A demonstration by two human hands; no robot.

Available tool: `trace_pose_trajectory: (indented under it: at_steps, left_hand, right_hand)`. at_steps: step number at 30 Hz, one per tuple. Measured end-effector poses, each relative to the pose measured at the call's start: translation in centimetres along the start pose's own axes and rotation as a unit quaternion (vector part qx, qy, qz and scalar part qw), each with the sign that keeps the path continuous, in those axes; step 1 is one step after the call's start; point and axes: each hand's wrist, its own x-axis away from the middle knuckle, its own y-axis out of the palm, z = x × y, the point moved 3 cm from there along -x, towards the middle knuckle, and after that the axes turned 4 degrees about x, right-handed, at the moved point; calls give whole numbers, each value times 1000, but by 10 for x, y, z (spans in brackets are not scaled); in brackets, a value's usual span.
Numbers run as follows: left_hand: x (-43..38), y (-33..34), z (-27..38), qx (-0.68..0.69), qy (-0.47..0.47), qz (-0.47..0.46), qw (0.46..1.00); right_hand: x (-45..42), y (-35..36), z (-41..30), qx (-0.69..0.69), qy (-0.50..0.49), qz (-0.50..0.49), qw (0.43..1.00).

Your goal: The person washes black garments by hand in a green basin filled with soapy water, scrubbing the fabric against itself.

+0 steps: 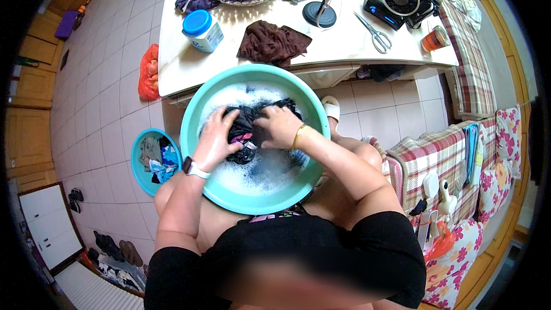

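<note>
A large turquoise plastic basin (316, 168), holding sudsy water, rests on the lap. Inside it lies a wet black garment (242, 124) with a pink patch and a pale label near its lower end. My left hand (218, 133), below a watch with a white band, lies against the garment's left side, its fingers spread. On the other side, my right hand (279, 126) touches the dark cloth with its fingers bent and thumb apart. A gold bracelet circles that wrist. Neither hand visibly clasps the cloth. Foam (234, 181) and cloudy water hide the lower part of the basin.
Beyond the basin, a white table (202, 67) carries a brown cloth (273, 43), a blue-lidded tub (202, 30), scissors (375, 34), a phone stand (319, 14), a fan (398, 0) and a glass (434, 40). A smaller basin (137, 172) of clothes stands on the floor at left.
</note>
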Motion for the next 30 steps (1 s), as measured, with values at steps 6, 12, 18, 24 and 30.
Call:
trace_pose_trajectory:
  at_steps: [6,12,18,24,30]
  left_hand:
    - [4,66,3,-109,-5,-64,992]
    - [-3,90,-21,-125,-19,-80,989]
    - [-20,79,-23,-54,-59,-114,990]
    - [0,26,3,30,-28,-19,999]
    - [-8,22,4,94,-3,28,995]
  right_hand:
    - [-8,40,-13,52,-4,-26,998]
    - [-22,70,-7,14,25,31,999]
    - [-42,72,-1,-4,99,71,993]
    - [-43,22,1,-183,43,185,965]
    - [-27,-29,-6,-661,-8,59,748]
